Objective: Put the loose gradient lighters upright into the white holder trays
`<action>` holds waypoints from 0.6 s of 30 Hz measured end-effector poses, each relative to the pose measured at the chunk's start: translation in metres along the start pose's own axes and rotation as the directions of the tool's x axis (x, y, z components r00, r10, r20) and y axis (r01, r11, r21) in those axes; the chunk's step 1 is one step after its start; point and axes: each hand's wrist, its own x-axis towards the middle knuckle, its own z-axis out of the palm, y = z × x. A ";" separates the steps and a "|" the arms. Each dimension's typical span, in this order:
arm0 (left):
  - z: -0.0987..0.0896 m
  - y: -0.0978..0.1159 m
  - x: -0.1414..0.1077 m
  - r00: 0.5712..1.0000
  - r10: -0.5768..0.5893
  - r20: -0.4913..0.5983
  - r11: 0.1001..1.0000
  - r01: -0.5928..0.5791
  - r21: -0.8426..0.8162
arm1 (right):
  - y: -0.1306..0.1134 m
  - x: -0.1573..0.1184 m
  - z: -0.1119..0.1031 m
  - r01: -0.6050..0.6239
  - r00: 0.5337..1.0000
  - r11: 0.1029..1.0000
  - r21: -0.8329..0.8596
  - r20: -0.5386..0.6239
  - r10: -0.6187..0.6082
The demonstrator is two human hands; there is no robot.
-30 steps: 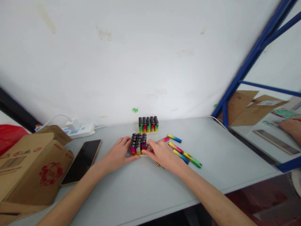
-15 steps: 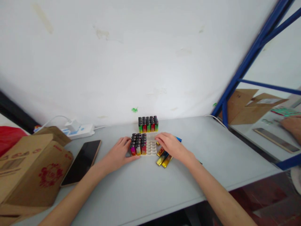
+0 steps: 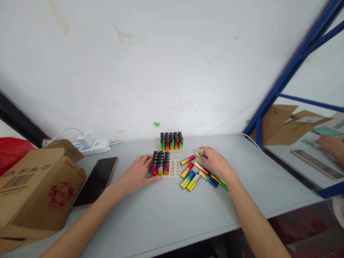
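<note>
A white tray [image 3: 175, 168] with round-edged slots stands in the middle of the table. Upright lighters [image 3: 160, 163] with black tops fill its left columns, while the slots on the right show bare. My left hand [image 3: 138, 173] is wrapped round the tray's left side, thumb along the front edge. Loose lighters in shiny red, yellow, blue and green lie to the right of the tray. Over the rearmost of these, a yellow and blue lighter [image 3: 199, 154], my right hand [image 3: 215, 160] hovers with fingers apart; whether it touches that lighter is hard to see.
A full block of upright lighters [image 3: 172, 141] stands behind the tray by the wall. To the left are a phone [image 3: 95, 182], a cardboard box [image 3: 40, 193] and a power strip [image 3: 96, 146]. Beyond the blue frame [image 3: 258, 130], another person's hand [image 3: 331, 145] shows.
My right hand has moved from the tray's right edge rightward over the loose lighters, uncovering several of them. My left hand stays at the tray. The view has shifted slightly.
</note>
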 end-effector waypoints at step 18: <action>-0.001 0.003 0.000 1.000 -0.020 0.013 1.000 0.020 -0.016 | -0.060 0.007 0.005 0.134 0.965 0.363 0.922 -0.205 0.163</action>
